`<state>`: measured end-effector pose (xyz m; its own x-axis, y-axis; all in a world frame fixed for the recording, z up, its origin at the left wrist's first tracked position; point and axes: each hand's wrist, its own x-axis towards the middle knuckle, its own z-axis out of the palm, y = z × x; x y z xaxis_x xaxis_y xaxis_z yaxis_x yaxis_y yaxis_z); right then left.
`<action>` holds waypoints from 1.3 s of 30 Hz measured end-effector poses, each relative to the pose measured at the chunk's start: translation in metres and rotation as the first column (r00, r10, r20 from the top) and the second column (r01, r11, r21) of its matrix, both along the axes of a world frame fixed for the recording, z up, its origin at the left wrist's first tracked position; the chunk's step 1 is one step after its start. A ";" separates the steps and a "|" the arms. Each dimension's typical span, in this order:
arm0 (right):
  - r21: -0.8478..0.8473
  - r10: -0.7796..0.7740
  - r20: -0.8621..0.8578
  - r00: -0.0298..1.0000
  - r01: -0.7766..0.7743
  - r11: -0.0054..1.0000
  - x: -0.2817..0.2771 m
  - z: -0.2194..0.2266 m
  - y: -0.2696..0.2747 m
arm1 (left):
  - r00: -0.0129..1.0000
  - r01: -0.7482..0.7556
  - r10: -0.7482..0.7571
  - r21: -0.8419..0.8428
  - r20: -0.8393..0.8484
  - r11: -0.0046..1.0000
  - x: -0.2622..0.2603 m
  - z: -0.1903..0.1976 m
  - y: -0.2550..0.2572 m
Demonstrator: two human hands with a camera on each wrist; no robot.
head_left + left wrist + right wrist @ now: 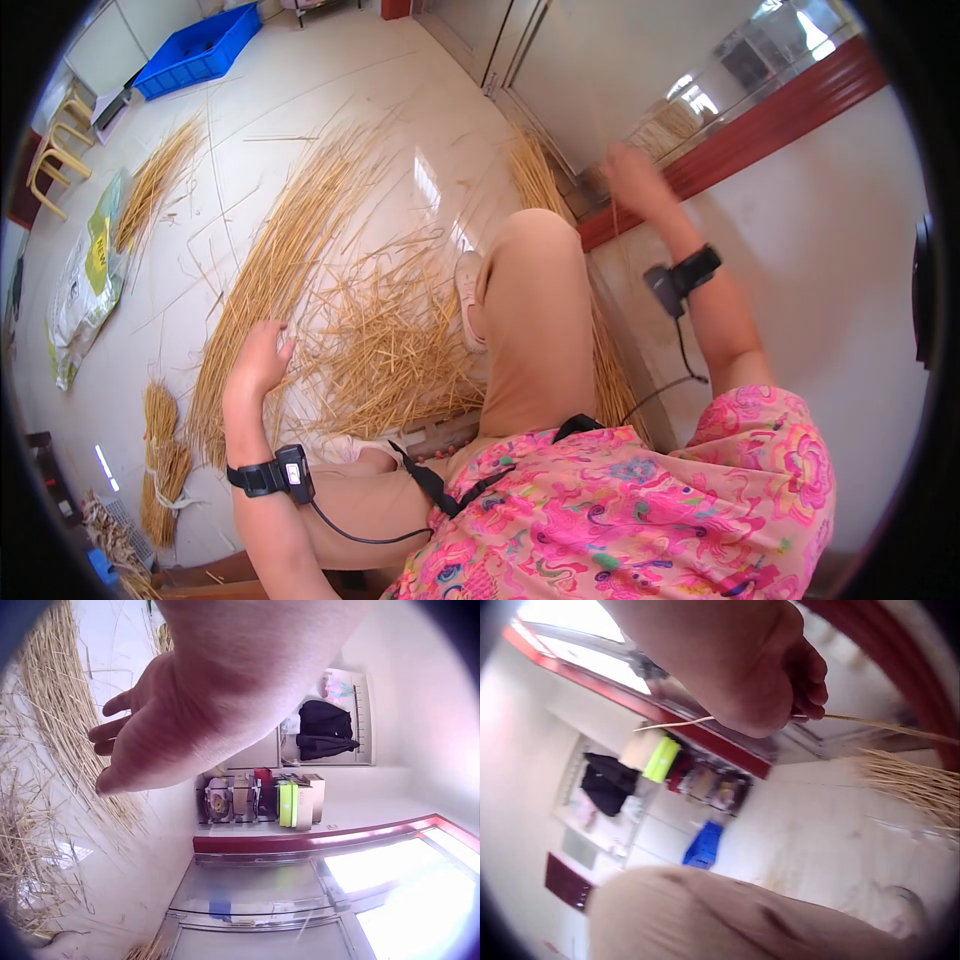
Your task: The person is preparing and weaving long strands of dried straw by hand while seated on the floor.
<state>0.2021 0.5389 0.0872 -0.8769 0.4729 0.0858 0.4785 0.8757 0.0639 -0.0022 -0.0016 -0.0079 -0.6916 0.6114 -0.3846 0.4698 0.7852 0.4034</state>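
My left hand (262,350) reaches down to the long sheaf of yellow straw (285,240) spread on the pale floor. Its fingers (112,735) are stretched out and hold nothing, and I cannot tell whether they touch the stalks. A loose tangled straw pile (390,345) lies just right of that hand, in front of my bent knee (535,300). My right hand (632,175) is raised near the red-trimmed wall. In the right wrist view that hand (780,682) pinches a single thin straw stalk (870,722) that runs out to both sides of it.
More straw (535,175) lies along the wall base. Tied straw bundles (160,470) sit at the lower left, beside a printed sack (85,280). A blue crate (195,50) and a yellow stool (55,150) stand at the far end. My shoe (468,290) rests by the pile.
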 end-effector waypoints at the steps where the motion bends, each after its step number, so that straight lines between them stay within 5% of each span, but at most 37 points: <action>1: -0.121 -0.078 0.101 0.992 0.090 0.989 0.022 -0.031 0.000 | 0.998 -0.012 0.013 -0.018 0.068 1.000 0.000 -0.003 -0.001; 4: -0.193 -0.182 0.168 0.969 0.213 0.958 0.097 -0.123 0.003 | 0.991 -0.036 0.041 -0.035 0.129 0.999 0.004 -0.009 -0.004; 6: -0.181 -0.113 0.438 0.892 0.210 0.961 0.151 -0.181 0.015 | 0.992 -0.037 0.044 -0.061 0.116 0.997 0.006 -0.009 -0.003; 8: -0.243 -0.070 0.501 0.863 0.217 0.945 0.202 -0.227 0.024 | 0.992 -0.046 0.053 -0.065 0.112 0.997 0.007 -0.012 -0.004; 10: -0.265 -0.134 0.564 0.815 0.332 0.905 0.222 -0.215 0.002 | 0.991 -0.062 0.068 -0.055 0.118 0.997 0.006 -0.019 -0.007; 13: -0.178 -0.078 0.799 0.597 0.358 0.917 0.254 -0.249 0.014 | 0.986 -0.069 0.076 -0.054 0.151 0.996 0.009 -0.013 0.000; 16: -0.174 -0.068 0.689 0.722 0.256 0.951 0.246 -0.268 0.037 | 0.982 -0.040 0.054 -0.081 0.182 0.996 0.006 -0.042 -0.007; 18: -0.148 -0.059 0.502 0.863 0.153 0.977 0.197 -0.240 0.053 | 0.978 -0.024 0.042 -0.089 0.206 0.996 0.007 -0.066 -0.016; 20: -0.172 -0.084 0.100 0.991 0.100 0.980 0.113 -0.161 0.042 | 0.979 0.002 0.035 -0.183 0.200 0.983 0.009 -0.099 -0.029; 22: -0.320 -0.051 -0.298 0.953 -0.049 0.946 0.035 -0.067 -0.003 | 0.967 0.008 0.058 -0.260 0.246 0.966 0.013 -0.111 -0.034; 23: -0.621 -0.169 -0.307 0.937 -0.062 0.782 0.002 -0.008 -0.045 | 0.962 -0.021 0.093 -0.268 0.257 0.963 0.014 -0.127 -0.042; 25: -0.823 -0.202 -0.393 0.897 -0.245 0.512 -0.043 0.073 -0.129 | 0.951 -0.081 0.159 -0.280 0.266 0.957 0.019 -0.156 -0.057; 26: -0.814 -0.105 -0.395 0.912 -0.295 0.501 -0.059 0.095 -0.163 | 0.947 -0.115 0.190 -0.280 0.259 0.953 0.020 -0.166 -0.062; 29: -0.814 0.185 -0.309 0.933 -0.360 0.455 -0.098 0.101 -0.236 | 0.913 -0.222 0.307 -0.303 0.269 0.927 0.030 -0.190 -0.071; 33: -0.760 0.599 -0.141 0.789 -0.473 0.444 -0.147 0.044 -0.286 | 0.875 -0.298 0.381 -0.289 0.298 0.910 0.044 -0.167 -0.070; 36: -0.703 0.751 0.061 0.658 -0.506 0.500 -0.171 0.019 -0.307 | 0.869 -0.370 0.439 -0.290 0.227 0.883 0.042 -0.191 -0.081; 39: -0.695 0.804 0.087 0.589 -0.542 0.472 -0.178 -0.003 -0.309 | 0.823 -0.518 0.563 -0.302 0.080 0.800 0.031 -0.211 -0.088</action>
<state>0.0242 0.2304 0.0844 -0.8238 -0.4504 -0.3443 -0.2312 0.8215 -0.5213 0.0287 -0.0900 -0.2185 -0.7956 0.0206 -0.6055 -0.1146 0.9763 0.1838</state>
